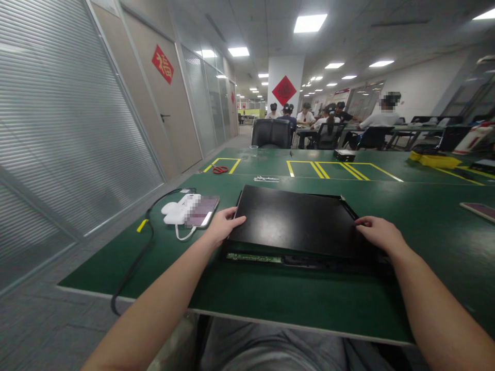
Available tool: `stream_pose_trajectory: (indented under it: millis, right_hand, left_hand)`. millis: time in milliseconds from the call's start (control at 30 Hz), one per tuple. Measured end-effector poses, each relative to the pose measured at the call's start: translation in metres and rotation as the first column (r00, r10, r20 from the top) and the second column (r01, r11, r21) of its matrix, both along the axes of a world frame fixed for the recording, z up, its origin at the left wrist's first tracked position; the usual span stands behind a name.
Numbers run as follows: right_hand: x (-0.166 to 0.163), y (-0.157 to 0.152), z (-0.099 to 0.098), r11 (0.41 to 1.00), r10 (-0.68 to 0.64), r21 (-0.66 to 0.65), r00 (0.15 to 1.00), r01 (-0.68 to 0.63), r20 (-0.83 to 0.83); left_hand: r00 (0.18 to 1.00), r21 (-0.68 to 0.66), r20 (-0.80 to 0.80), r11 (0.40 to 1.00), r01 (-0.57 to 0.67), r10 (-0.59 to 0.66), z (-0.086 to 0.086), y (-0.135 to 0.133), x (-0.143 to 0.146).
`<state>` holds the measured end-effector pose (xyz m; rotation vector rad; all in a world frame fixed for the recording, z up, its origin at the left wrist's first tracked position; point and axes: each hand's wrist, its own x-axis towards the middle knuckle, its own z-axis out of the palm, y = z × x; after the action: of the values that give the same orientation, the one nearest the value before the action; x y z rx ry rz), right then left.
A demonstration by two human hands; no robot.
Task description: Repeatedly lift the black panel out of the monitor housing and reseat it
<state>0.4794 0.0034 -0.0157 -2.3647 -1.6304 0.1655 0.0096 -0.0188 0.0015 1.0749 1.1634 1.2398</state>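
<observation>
A flat black panel (294,219), like a laptop's cover, lies on a black base on the green table (270,293); a green circuit strip (253,256) shows along its near edge. My left hand (222,225) grips the panel's left edge, fingers curled over it. My right hand (377,233) grips the right edge the same way. The near edge looks slightly raised off the base.
A phone (201,211) and a white charger (176,211) with a black cable lie to the left. Red scissors (220,169), a cup (253,150), a small black box (344,154) and a yellow tray (435,160) sit farther back. Several people sit at far tables.
</observation>
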Motion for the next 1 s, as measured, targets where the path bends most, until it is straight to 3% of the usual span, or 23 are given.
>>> stream_pose_trajectory:
  millis: [167, 367, 567, 1000]
  right_hand:
    - [0.0004, 0.0004, -0.0011, 1.000, 0.008, 0.016, 1.000, -0.008, -0.004]
    - [0.0031, 0.0024, -0.0040, 1.000, 0.012, 0.025, 1.000, -0.012, -0.019]
    - [0.0079, 0.0060, -0.0083, 0.998, 0.006, 0.059, 1.000, -0.006, -0.005]
    - [0.0041, 0.0050, -0.0017, 1.000, -0.026, -0.013, 0.997, 0.025, -0.079]
  left_hand:
    - [0.999, 0.048, -0.039, 0.999, -0.004, 0.006, -0.0023, 0.0016, -0.0016]
    - [0.990, 0.101, -0.100, 0.991, -0.093, 0.103, -0.0009, 0.0037, -0.0035]
    - [0.995, 0.124, -0.077, 0.990, -0.060, 0.070, 0.0029, 0.0012, -0.0023]
    - [1.000, 0.214, 0.003, 0.977, -0.005, 0.005, 0.0063, -0.0016, 0.0021]
